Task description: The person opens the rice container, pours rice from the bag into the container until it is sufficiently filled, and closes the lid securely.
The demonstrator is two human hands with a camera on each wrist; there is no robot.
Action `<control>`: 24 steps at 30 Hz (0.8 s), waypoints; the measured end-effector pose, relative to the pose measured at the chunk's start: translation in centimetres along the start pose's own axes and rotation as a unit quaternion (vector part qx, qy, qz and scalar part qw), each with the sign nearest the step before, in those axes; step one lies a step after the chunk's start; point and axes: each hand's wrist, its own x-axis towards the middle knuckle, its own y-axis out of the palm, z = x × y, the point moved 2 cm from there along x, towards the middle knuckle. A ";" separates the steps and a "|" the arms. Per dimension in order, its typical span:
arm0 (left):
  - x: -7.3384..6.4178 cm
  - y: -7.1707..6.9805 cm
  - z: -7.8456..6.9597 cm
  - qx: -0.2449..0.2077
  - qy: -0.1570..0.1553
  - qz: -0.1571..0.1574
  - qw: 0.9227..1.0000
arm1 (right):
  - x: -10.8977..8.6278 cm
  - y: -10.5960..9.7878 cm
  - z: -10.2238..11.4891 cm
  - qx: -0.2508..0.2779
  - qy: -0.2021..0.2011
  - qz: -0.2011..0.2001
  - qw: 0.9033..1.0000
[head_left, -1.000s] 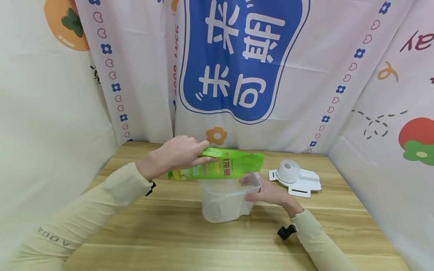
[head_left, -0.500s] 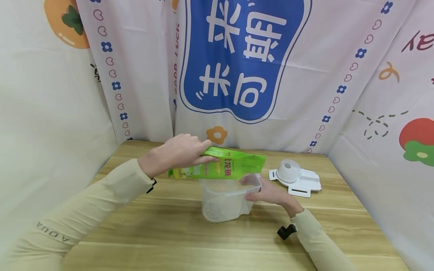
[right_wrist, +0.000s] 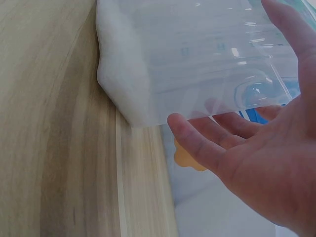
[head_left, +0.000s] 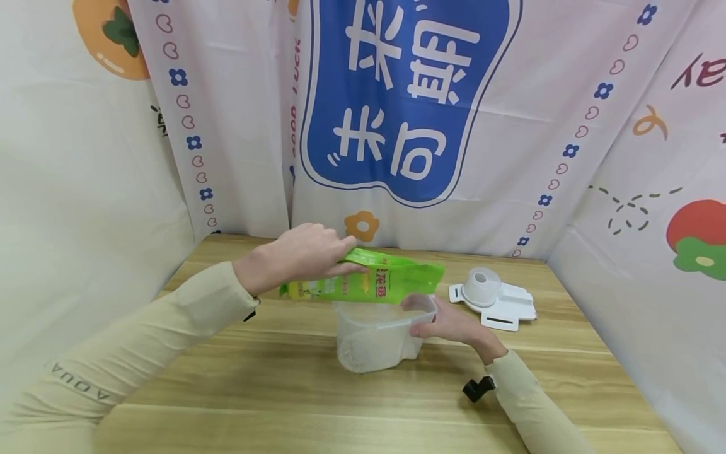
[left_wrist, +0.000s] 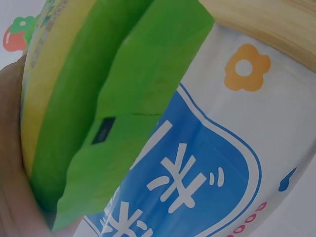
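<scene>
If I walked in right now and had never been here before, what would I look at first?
Probably the big blue patch with white characters, on the cloth hanging behind the table. Next might be the bright green bag, held sideways by the left hand above the see-through container, which the right hand holds. To their right, a white plastic piece lies on the table.

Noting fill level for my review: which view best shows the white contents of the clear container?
The right wrist view: the white contents appear large through the clear container, though cut off by the frame's top. The head view shows them smaller, low in the container; the left wrist shows none.
</scene>
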 end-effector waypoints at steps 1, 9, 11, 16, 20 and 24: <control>0.0 0.0 -0.1 0.004 0.001 0.002 1.000 | 0.0 0.0 0.0 0.000 0.000 0.002 1.000; 0.1 0.1 -0.5 0.018 -0.006 0.009 1.000 | 0.0 0.2 -0.2 0.004 -0.006 0.009 1.000; 0.1 0.1 -0.5 0.023 -0.007 0.003 1.000 | 0.0 0.2 -0.1 0.006 -0.003 0.005 1.000; 0.0 0.1 -0.6 0.044 -0.007 -0.010 0.999 | -0.1 0.2 0.1 0.012 0.004 0.002 1.000; 0.0 -0.1 -0.7 0.066 -0.003 -0.029 0.997 | -0.2 0.2 0.1 0.010 0.003 0.000 1.000; -0.1 -0.1 -0.8 0.080 0.012 -0.048 0.996 | -0.2 0.2 0.0 0.016 0.002 0.003 1.000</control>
